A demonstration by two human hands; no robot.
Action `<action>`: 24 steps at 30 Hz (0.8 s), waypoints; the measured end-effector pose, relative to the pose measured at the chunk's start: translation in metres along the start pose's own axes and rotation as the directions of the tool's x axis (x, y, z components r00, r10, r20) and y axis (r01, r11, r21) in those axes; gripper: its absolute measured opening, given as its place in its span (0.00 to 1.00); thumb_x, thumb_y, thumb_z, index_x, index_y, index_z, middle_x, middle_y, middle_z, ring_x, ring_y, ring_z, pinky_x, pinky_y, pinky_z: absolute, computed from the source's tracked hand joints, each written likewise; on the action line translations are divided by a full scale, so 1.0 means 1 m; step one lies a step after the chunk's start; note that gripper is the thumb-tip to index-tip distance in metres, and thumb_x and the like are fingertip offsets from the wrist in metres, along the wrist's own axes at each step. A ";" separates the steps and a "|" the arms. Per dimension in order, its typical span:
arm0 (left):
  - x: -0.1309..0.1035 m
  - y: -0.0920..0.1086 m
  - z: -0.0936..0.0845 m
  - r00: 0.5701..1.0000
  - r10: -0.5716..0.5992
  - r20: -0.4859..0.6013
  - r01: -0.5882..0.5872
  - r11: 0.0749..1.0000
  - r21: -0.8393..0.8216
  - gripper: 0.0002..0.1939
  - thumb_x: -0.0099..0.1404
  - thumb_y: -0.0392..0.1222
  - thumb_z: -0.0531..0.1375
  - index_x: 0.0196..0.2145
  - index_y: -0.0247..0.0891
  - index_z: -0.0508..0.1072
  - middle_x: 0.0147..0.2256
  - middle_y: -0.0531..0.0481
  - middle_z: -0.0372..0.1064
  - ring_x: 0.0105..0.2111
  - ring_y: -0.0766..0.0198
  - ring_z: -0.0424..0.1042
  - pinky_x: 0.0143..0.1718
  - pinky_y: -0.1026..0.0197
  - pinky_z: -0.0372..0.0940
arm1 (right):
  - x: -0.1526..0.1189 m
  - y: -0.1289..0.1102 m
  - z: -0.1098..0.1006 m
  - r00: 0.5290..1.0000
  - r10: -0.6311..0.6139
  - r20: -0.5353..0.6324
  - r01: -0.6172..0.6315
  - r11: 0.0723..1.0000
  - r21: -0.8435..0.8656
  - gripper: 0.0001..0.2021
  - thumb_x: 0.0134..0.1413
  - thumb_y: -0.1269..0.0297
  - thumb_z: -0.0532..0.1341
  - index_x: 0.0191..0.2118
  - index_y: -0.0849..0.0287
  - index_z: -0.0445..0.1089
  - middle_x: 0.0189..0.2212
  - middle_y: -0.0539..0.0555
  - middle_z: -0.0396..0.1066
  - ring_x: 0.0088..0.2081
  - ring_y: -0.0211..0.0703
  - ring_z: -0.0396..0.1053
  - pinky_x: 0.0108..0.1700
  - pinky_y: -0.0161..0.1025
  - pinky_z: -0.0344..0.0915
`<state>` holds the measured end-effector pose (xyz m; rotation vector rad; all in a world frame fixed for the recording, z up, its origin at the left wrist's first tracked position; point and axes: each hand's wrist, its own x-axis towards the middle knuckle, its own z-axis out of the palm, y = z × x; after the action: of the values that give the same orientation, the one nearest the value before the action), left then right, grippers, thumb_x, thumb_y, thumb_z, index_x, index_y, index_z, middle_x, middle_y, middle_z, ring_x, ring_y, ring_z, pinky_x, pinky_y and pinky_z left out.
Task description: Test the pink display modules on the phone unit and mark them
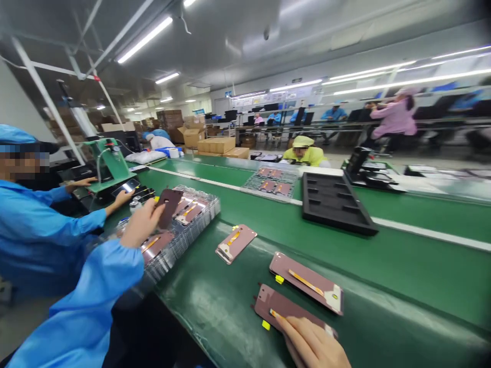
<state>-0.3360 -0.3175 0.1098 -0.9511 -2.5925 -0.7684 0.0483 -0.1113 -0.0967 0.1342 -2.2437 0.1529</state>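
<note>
My left hand [142, 223] is closed on the edge of a dark brownish phone screen [169, 208], lifted over a stack of clear plastic trays [199, 217] that holds more such screens. Fingers pressed together, my right hand [316, 345] is at the end of an orange ribbon cable [273, 313] on a phone screen [278, 302] lying on the green belt; its thumb is hidden. Just beyond lies another phone screen [282, 265] with an orange cable and a yellow tab. A small stack of phone screens [245, 238] sits between the trays and my right hand.
A black foam tray [330, 197] and a clear tray with screens [253, 179] lie across the green conveyor belt [414, 266]. At left, a co-worker in blue [42, 220] works at a green press [111, 163]. Another person in yellow [307, 153] sits opposite.
</note>
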 end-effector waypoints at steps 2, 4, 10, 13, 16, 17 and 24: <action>-0.031 0.041 0.026 0.986 0.118 0.114 -0.086 0.962 -0.258 0.17 0.67 0.56 0.51 0.37 0.40 0.70 0.36 0.48 0.74 0.39 0.54 0.72 0.42 0.56 0.66 | 0.013 -0.004 -0.009 0.987 0.143 -0.078 -0.138 0.988 0.067 0.16 0.61 0.74 0.55 0.51 0.56 0.73 0.34 0.57 0.78 0.32 0.46 0.77 0.33 0.38 0.74; -0.065 0.083 0.056 0.917 0.226 0.329 0.013 0.806 -0.592 0.17 0.64 0.57 0.56 0.34 0.40 0.71 0.35 0.48 0.75 0.40 0.53 0.73 0.42 0.57 0.67 | 0.026 -0.005 -0.019 0.922 0.376 -0.096 -0.357 0.918 0.172 0.11 0.62 0.70 0.56 0.43 0.55 0.75 0.31 0.56 0.78 0.30 0.46 0.76 0.31 0.38 0.73; -0.136 0.177 0.140 0.467 0.561 0.684 0.636 0.325 -0.700 0.21 0.59 0.55 0.64 0.46 0.41 0.72 0.41 0.46 0.77 0.40 0.54 0.76 0.40 0.57 0.69 | 0.039 0.013 -0.050 0.481 0.871 0.100 -0.724 0.330 0.605 0.23 0.62 0.46 0.56 0.51 0.59 0.72 0.31 0.55 0.77 0.27 0.44 0.74 0.30 0.39 0.72; -0.150 0.202 0.164 0.350 0.631 0.692 0.711 0.302 -0.635 0.26 0.59 0.55 0.65 0.51 0.42 0.70 0.41 0.45 0.77 0.38 0.54 0.77 0.35 0.58 0.70 | 0.033 0.027 -0.058 0.393 0.917 0.070 -0.716 0.257 0.649 0.24 0.55 0.43 0.61 0.44 0.60 0.76 0.28 0.54 0.76 0.26 0.43 0.72 0.29 0.39 0.71; -0.158 0.213 0.176 0.369 0.628 0.685 0.719 0.274 -0.639 0.27 0.58 0.54 0.66 0.52 0.41 0.70 0.47 0.44 0.75 0.43 0.52 0.76 0.41 0.56 0.70 | 0.024 0.037 -0.059 0.354 0.935 0.012 -0.742 0.273 0.612 0.21 0.53 0.44 0.64 0.36 0.61 0.77 0.26 0.54 0.76 0.25 0.42 0.70 0.27 0.38 0.70; -0.161 0.215 0.179 0.392 0.625 0.675 0.714 0.256 -0.651 0.26 0.59 0.54 0.66 0.51 0.41 0.71 0.49 0.44 0.74 0.46 0.51 0.74 0.44 0.55 0.69 | 0.022 0.039 -0.059 0.349 0.937 -0.002 -0.750 0.281 0.599 0.21 0.53 0.45 0.64 0.37 0.61 0.77 0.26 0.55 0.76 0.24 0.42 0.70 0.26 0.38 0.70; -0.172 0.206 0.195 0.444 0.614 0.653 0.689 0.232 -0.687 0.24 0.63 0.52 0.63 0.53 0.40 0.70 0.48 0.43 0.74 0.49 0.50 0.72 0.47 0.54 0.68 | 0.018 0.028 -0.050 0.591 0.748 -0.302 -0.742 0.651 0.162 0.08 0.59 0.66 0.60 0.39 0.56 0.78 0.44 0.61 0.75 0.41 0.51 0.73 0.45 0.49 0.71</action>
<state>-0.0852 -0.1634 -0.0437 -2.1537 -2.4497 -3.0087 0.0708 -0.0769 -0.0534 -0.8033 -1.8007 0.6055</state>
